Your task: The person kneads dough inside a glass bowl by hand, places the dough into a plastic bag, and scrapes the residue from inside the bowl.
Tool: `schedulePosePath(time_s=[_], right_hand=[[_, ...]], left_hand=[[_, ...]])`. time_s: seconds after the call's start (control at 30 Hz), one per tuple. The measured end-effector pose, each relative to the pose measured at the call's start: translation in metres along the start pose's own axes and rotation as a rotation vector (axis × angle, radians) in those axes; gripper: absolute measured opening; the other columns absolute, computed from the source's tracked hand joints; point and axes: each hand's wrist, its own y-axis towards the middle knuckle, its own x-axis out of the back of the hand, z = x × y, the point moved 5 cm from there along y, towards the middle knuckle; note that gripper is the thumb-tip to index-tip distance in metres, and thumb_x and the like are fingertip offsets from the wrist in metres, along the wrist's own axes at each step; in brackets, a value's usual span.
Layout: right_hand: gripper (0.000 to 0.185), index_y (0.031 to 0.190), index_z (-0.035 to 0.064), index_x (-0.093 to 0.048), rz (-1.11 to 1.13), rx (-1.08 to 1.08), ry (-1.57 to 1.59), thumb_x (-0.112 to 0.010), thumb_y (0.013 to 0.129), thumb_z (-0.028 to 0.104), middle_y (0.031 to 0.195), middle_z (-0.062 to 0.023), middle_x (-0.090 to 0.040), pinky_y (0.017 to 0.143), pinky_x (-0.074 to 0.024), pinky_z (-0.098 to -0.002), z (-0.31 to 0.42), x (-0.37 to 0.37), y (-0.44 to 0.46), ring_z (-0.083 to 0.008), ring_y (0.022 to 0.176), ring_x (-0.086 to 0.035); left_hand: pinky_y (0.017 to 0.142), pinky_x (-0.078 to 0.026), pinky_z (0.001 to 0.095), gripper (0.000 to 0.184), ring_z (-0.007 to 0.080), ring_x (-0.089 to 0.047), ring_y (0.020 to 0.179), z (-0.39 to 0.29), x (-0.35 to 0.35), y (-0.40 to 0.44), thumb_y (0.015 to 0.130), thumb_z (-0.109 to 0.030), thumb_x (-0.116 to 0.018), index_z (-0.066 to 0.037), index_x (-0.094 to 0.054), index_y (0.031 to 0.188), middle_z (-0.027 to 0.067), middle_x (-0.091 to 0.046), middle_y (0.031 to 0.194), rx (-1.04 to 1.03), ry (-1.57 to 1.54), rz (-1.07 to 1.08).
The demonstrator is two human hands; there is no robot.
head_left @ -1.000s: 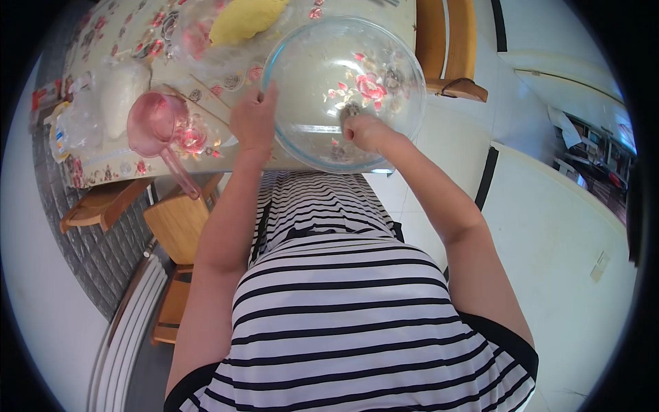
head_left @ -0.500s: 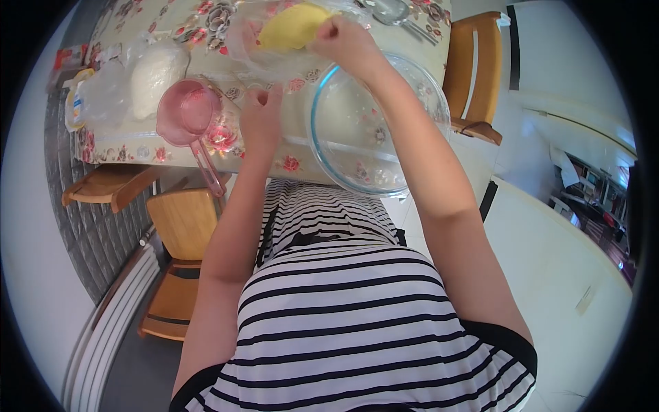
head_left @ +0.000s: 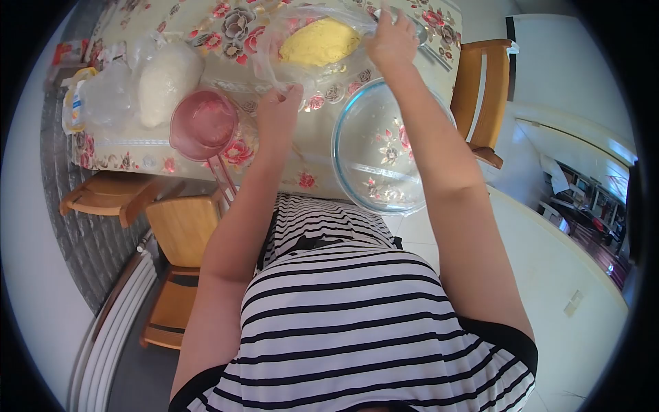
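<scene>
A lump of yellow dough (head_left: pixel 320 42) lies in a clear plastic bag (head_left: pixel 266 56) on the flowered table. My left hand (head_left: pixel 280 113) is closed on the bag's near left edge. At the bag's right side, my right hand (head_left: pixel 395 47) has its fingertips on the film, slightly blurred. Below that hand sits a large glass bowl (head_left: pixel 374 154), partly covered by my right forearm. To the left of my left hand is a pink ladle (head_left: pixel 204 125), its handle toward me. White dough in plastic (head_left: pixel 168 82) lies beyond the ladle.
A metal utensil (head_left: pixel 434 55) lies behind my right hand. Plastic packaging (head_left: pixel 103 96) is at the table's left end. Wooden chairs stand at the near left (head_left: pixel 185 230) and right (head_left: pixel 482 89). The table's near edge (head_left: pixel 137 163) runs in front of me.
My right hand has left the glass bowl and moved up to the bag, then right. My left hand has moved to the bag's edge. The bag is spread wider around the yellow dough.
</scene>
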Motion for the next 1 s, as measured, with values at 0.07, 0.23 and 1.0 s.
schedulePosePath(time_s=[0.07,0.23,1.0], right_hand=[[0.029,0.112,0.0181,-0.073,0.101,-0.070,-0.064,-0.060,0.091,0.035,0.125,-0.0121,-0.066,0.096,-0.0491,-0.0443,-0.023,-0.014,0.000,-0.0345,0.113,-0.061],[0.037,0.111,0.0203,-0.073,0.598,-0.216,0.134,-0.055,0.092,0.047,0.115,-0.0110,-0.070,0.094,-0.0495,-0.0450,-0.032,-0.002,0.031,-0.0351,0.104,-0.065],[0.022,0.092,-0.0033,-0.065,0.064,-0.605,1.329,-0.056,0.096,0.016,0.070,-0.0019,-0.053,0.082,-0.0452,-0.0326,-0.143,0.342,0.052,-0.0109,0.068,-0.050]], left_hand=[[0.073,-0.043,0.0239,0.031,0.0056,-0.054,0.083,-0.009,0.004,-0.005,0.093,-0.025,-0.069,0.001,-0.069,0.110,-0.0018,-0.064,0.095,0.035,0.024,0.025],[0.059,-0.039,0.0241,0.027,0.0047,-0.047,0.065,-0.065,0.021,-0.013,0.091,-0.028,-0.072,-0.001,-0.072,0.091,-0.0038,-0.057,0.072,-0.008,0.088,-0.024],[0.096,-0.047,0.0293,0.020,0.0190,-0.062,0.103,-0.301,-0.036,-0.160,0.100,-0.011,-0.056,-0.001,-0.072,0.103,0.0095,-0.066,0.115,-1.213,0.068,0.191]])
